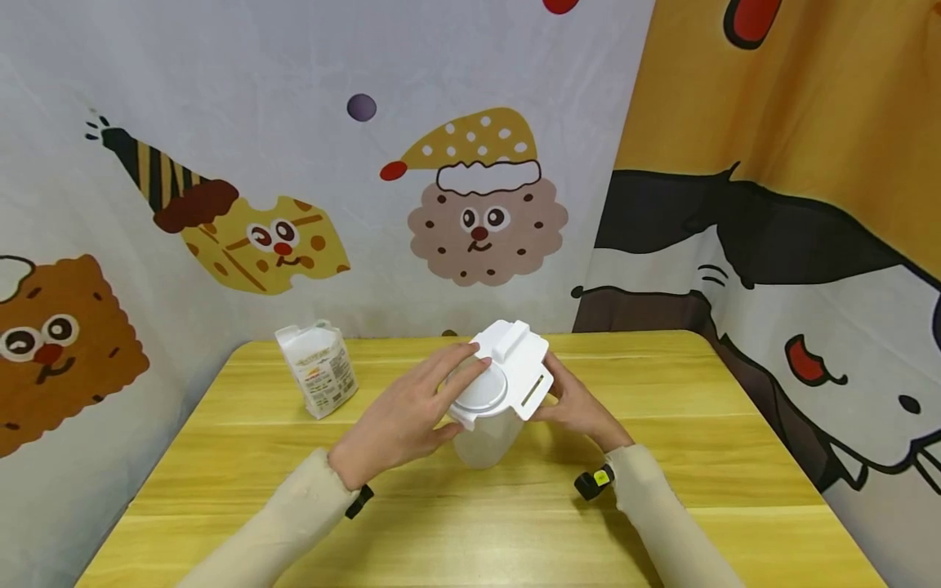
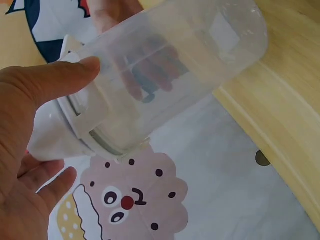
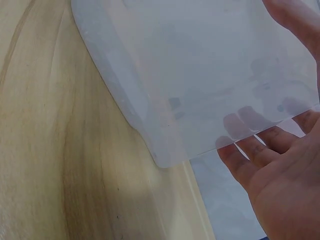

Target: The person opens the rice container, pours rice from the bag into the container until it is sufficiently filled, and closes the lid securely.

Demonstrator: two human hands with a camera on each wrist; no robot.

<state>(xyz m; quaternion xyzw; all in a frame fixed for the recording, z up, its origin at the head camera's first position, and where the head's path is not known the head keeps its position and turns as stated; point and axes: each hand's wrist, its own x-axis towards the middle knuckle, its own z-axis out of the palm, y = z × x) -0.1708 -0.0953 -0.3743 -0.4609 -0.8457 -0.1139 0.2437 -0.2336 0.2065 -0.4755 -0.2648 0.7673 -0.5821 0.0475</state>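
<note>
A translucent plastic storage container [image 1: 483, 443] with a white lid [image 1: 531, 371] stands near the middle of the table, seemingly a little tilted. My left hand [image 1: 403, 415] grips the lid: its thumb presses the side near the rim, and its fingers reach over the top. In the left wrist view the thumb [image 2: 75, 75] lies beside a white side flap. From the other side my right hand [image 1: 581, 406] holds the container's body. Its fingers [image 3: 265, 147] curl round the wall, partly seen through the cloudy plastic. The container's inside looks bare.
A white printed packet [image 1: 321, 371] stands at the back left of the wooden table [image 1: 412, 531]. Behind the table's far edge hangs a cartoon-printed curtain [image 1: 382, 269]. Black straps with small devices [image 1: 592, 482] sit at the wrists.
</note>
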